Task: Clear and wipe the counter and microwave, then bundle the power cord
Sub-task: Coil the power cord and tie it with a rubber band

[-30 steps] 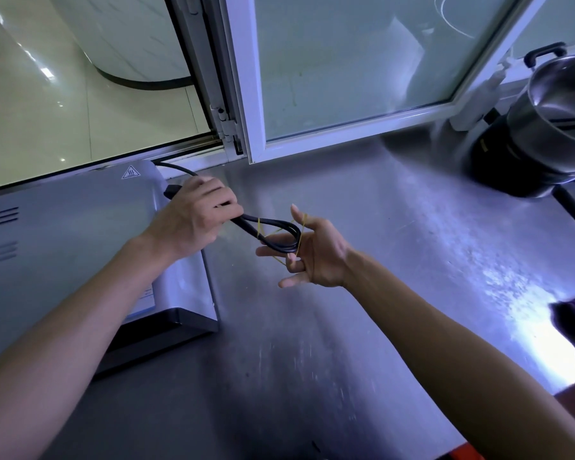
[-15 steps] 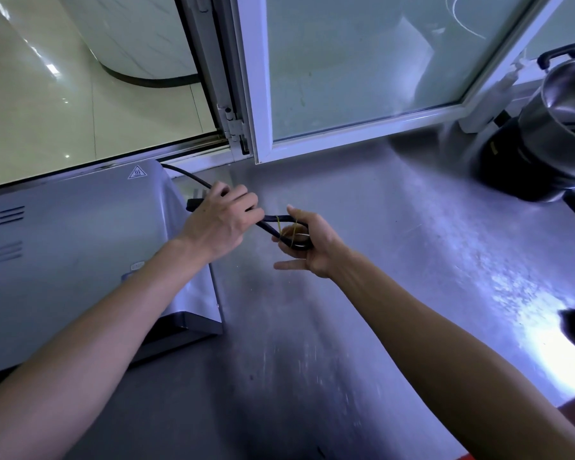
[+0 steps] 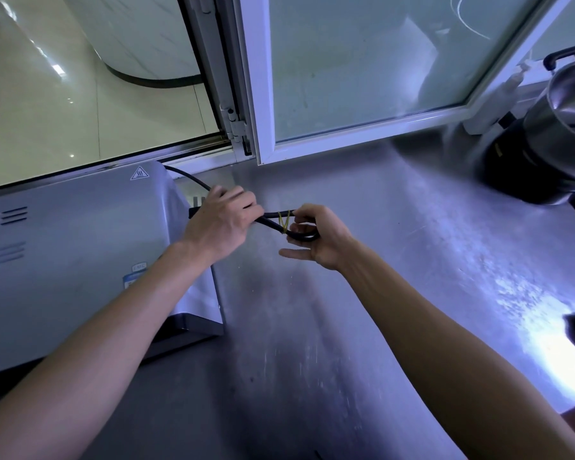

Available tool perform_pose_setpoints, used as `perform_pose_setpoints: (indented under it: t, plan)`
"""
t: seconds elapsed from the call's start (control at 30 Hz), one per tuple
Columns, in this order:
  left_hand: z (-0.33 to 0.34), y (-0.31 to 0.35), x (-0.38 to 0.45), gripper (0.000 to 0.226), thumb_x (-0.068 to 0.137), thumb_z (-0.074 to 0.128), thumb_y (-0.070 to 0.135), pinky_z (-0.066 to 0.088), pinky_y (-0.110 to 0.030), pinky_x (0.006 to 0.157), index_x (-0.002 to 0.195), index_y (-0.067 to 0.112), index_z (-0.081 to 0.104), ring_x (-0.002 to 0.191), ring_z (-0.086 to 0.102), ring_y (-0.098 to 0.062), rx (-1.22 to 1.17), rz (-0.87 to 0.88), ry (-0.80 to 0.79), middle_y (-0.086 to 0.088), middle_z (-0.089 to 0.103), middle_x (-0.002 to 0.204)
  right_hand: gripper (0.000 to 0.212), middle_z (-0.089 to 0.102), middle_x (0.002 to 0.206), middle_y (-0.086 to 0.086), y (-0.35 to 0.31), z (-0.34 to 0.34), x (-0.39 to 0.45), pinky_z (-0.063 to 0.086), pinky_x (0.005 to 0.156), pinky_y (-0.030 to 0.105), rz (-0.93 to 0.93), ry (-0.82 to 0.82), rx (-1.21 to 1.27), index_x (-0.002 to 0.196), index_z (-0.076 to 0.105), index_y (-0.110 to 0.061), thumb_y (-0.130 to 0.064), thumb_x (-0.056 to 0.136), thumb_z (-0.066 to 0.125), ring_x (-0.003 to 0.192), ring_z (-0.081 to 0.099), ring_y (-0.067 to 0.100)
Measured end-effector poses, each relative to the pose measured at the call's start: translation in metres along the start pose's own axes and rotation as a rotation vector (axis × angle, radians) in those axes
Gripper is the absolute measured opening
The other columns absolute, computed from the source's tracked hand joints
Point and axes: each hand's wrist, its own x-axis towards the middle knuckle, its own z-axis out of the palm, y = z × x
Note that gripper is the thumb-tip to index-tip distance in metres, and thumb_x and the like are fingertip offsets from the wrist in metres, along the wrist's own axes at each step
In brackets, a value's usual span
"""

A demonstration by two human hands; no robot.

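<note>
Bundling the black power cord above the steel counter, beside the microwave.

Curled around the folded cord near its left end, the left hand is gripping it just off the microwave's right edge, while the cord is trailing back behind the appliance. The right hand is pinching the looped end, where a thin yellow band is crossing the strands. A metal pot is sitting well apart at the far right.
</note>
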Motion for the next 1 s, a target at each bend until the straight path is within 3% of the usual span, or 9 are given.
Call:
perform_pose_setpoints:
  t: [0.2,0.57,0.7,0.8,0.9,1.0]
  plan:
    - [-0.002,0.002,0.002,0.012,0.084,0.072,0.000,0.045,-0.040,0.068,0.089,0.010,0.073,0.076,0.060,-0.028,-0.113,-0.019,0.041,-0.004,0.062,0.079,0.009,0.069,0.080,0.012,-0.004,-0.008,-0.003,0.060,0.070,0.044,-0.113,-0.062,-0.099,0.090,0.071,-0.004,-0.011,0.087,0.067,0.069,0.068,0.024]
    - [-0.006,0.004,0.001,0.010,0.085,0.074,0.004,0.047,-0.041,0.067,0.095,0.005,0.073,0.075,0.059,-0.029,-0.156,-0.009,0.083,-0.006,0.061,0.080,0.034,0.072,0.083,0.008,-0.003,-0.001,-0.006,0.059,0.070,0.036,-0.205,-0.047,-0.152,0.106,0.072,-0.002,-0.020,0.079,0.084,0.075,0.070,0.020]
    - [-0.004,0.001,0.002,0.015,0.081,0.077,0.001,0.049,-0.042,0.066,0.096,0.003,0.073,0.074,0.058,-0.030,-0.215,-0.090,0.100,-0.008,0.063,0.082,0.034,0.073,0.094,0.012,-0.009,-0.001,-0.008,0.060,0.071,0.038,-0.211,-0.095,-0.148,0.106,0.072,-0.002,-0.026,0.083,0.079,0.077,0.071,0.022]
    - [-0.002,-0.002,0.004,0.015,0.084,0.076,0.007,0.050,-0.041,0.065,0.098,0.003,0.073,0.076,0.058,-0.029,-0.319,-0.186,0.086,-0.007,0.063,0.083,0.041,0.074,0.107,0.013,-0.013,0.000,-0.010,0.059,0.075,0.040,-0.204,-0.176,-0.068,0.104,0.075,-0.005,-0.042,0.087,0.070,0.082,0.071,0.023]
    - [-0.001,-0.005,0.004,0.017,0.086,0.075,0.013,0.045,-0.030,0.063,0.103,0.008,0.075,0.071,0.054,-0.016,-0.441,-0.289,0.096,0.004,0.058,0.080,0.051,0.073,0.113,0.009,-0.013,0.003,-0.013,0.058,0.079,0.040,-0.302,-0.214,-0.038,0.102,0.075,-0.014,-0.061,0.087,0.061,0.089,0.069,0.023]
    - [-0.001,-0.005,0.008,0.008,0.088,0.074,0.015,0.035,-0.014,0.059,0.094,0.019,0.075,0.064,0.052,-0.001,-0.595,-0.404,0.118,0.016,0.052,0.073,0.052,0.072,0.119,0.000,-0.010,0.011,-0.017,0.058,0.078,0.037,-0.499,-0.179,-0.108,0.108,0.075,-0.018,-0.062,0.092,0.053,0.094,0.069,0.021]
